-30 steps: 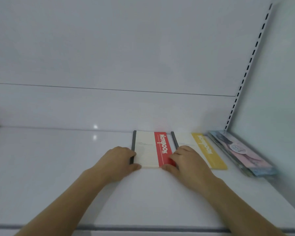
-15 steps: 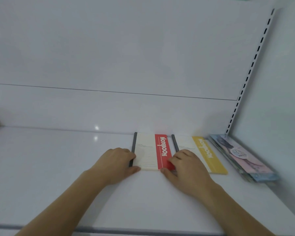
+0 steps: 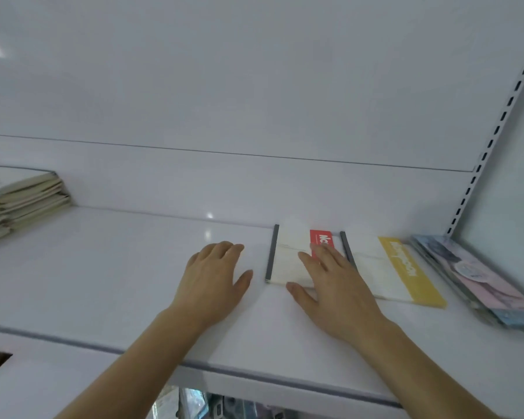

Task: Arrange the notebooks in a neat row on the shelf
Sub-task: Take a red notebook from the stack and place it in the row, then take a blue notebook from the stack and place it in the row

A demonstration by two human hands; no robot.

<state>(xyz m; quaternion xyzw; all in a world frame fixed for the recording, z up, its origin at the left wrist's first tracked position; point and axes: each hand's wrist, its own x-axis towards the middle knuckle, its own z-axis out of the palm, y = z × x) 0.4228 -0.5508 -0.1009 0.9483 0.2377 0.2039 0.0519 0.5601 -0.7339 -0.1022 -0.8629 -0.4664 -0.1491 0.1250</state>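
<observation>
1. The right hand (image 3: 335,285) lies palm down with its fingers straight and spread. The fingers rest flat on the red-banded notebook (image 3: 291,255), covering most of the red stripe, and the thumb reaches out to the left at the notebook's near edge. It presses on the cover; nothing is curled round it.

2. The left hand (image 3: 214,278) is flat on the bare white shelf (image 3: 103,282), fingers straight and close together, thumb out to the right. It holds nothing. It sits just left of the red-banded notebook's dark spine, with a narrow strip of shelf between thumb and spine.

3. The red-banded notebook lies flat near the back of the shelf, its dark spine on the left.

4. Just to its right lies the yellow-banded notebook (image 3: 387,267), also flat, its own dark spine right beside the red stripe. Whether the two covers touch cannot be told, as the right hand hides part of the seam.

5. Further right, against the side wall, lies a stack of pastel-covered notebooks (image 3: 478,276), pink and blue, apart from the yellow band.

6. At the far left of the shelf sits a pile of cream-coloured notebooks (image 3: 22,201), well apart from both hands.

7. A slotted upright rail (image 3: 493,134) runs up the back right corner.
</observation>
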